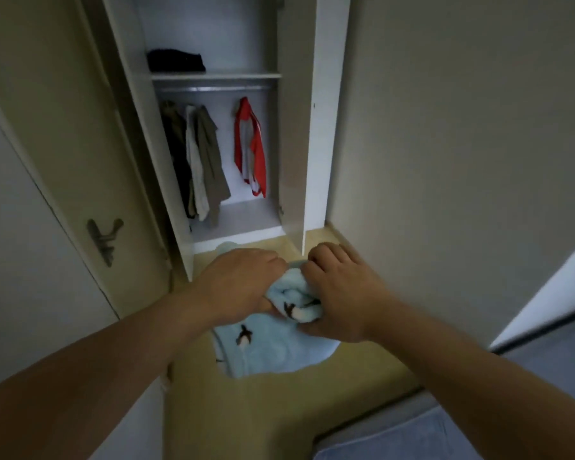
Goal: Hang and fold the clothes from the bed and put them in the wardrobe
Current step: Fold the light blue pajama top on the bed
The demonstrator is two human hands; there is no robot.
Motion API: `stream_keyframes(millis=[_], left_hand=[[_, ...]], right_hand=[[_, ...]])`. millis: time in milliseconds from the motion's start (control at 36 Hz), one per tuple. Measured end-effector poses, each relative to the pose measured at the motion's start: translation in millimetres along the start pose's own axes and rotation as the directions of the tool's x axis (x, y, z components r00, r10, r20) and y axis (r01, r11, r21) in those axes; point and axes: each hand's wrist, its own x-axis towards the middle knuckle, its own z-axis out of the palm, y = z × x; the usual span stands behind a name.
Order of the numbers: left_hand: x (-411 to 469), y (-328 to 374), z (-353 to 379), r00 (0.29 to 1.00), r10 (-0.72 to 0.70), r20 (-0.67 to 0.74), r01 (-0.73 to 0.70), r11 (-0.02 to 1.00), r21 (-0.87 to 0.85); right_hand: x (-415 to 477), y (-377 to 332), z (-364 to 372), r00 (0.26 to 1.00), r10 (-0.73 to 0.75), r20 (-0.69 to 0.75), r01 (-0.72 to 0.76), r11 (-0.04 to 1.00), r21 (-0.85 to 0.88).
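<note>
A light blue fleece garment [273,350] with small penguin prints hangs in front of me above the floor. My left hand [239,280] grips its bunched upper part from the left, and my right hand [339,290] grips the same bunch from the right, the two hands close together. Ahead stands the open wardrobe [322,127]. On its rail hang a red and grey garment [251,144] and some khaki, white and dark clothes [196,161]. A folded dark item [176,59] lies on the upper shelf [216,75].
A door with a metal handle [105,239] stands at the left. The wardrobe's open right door [292,161] juts toward me. The floor [213,410] is yellowish. A blue-covered bed corner [395,439] shows at the bottom right, and a plain wall [462,127] fills the right.
</note>
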Motion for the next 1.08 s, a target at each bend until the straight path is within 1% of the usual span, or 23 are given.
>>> stream_keyframes(millis=[28, 83, 139, 167, 250, 333, 417, 500, 556, 639, 722, 806, 944, 1083], left_hand=[[2, -17, -3, 1.0, -0.002, -0.016, 0.002, 1.0, -0.022], [9, -53, -8, 0.998, -0.013, -0.065, 0.01, 0.999, -0.042], [18, -87, -15, 0.991, -0.021, -0.13, 0.02, 1.0, -0.008], [24, -103, -21, 0.991, -0.035, -0.13, 0.04, 0.999, 0.036], [46, -149, -36, 0.993, -0.104, -0.063, 0.113, 0.983, 0.148], [68, -194, -46, 0.984, -0.171, 0.038, 0.163, 0.972, 0.171], [93, -227, -54, 0.962, -0.237, 0.136, 0.213, 0.962, 0.168], [122, -253, -60, 0.953, -0.252, 0.169, 0.22, 0.958, 0.185], [142, -270, -63, 0.952, -0.251, 0.177, 0.225, 0.962, 0.156], [175, -297, -62, 0.952, -0.259, 0.163, 0.261, 0.965, 0.008], [209, -323, -61, 0.964, -0.242, 0.106, 0.248, 0.968, -0.043], [245, -349, -67, 0.975, -0.217, 0.045, 0.22, 0.972, -0.083], [314, -395, -83, 0.979, -0.191, -0.077, 0.192, 0.981, 0.005], [371, -440, -87, 0.95, -0.156, -0.27, 0.197, 0.972, 0.131]], right_hand=[[22, 1, 2, 1.0, -0.021, 0.008, 0.021, 1.0, -0.002], [62, 2, 3, 1.0, -0.014, 0.001, 0.014, 0.998, 0.061], [100, 4, 2, 0.999, 0.011, -0.032, -0.007, 0.992, 0.124], [118, 5, 0, 0.999, 0.013, -0.048, -0.007, 0.991, 0.132], [168, 12, -6, 0.999, -0.007, -0.053, 0.012, 0.996, 0.092], [212, 24, -11, 0.999, 0.002, -0.034, -0.001, 1.0, 0.031], [251, 42, -9, 1.0, 0.022, -0.008, -0.021, 1.0, 0.021], [286, 61, -6, 0.999, 0.024, -0.021, -0.025, 1.0, -0.016], [307, 78, -3, 0.999, 0.027, -0.032, -0.028, 0.999, -0.023], [339, 108, 5, 0.998, 0.029, -0.058, -0.03, 0.999, -0.013], [372, 139, 12, 0.995, 0.014, -0.097, -0.014, 1.0, -0.009], [409, 172, 13, 0.993, -0.008, -0.117, 0.012, 0.999, 0.039], [473, 230, 13, 0.98, -0.022, -0.196, 0.043, 0.994, 0.105], [537, 281, 18, 0.959, -0.026, -0.284, 0.064, 0.99, 0.125]])
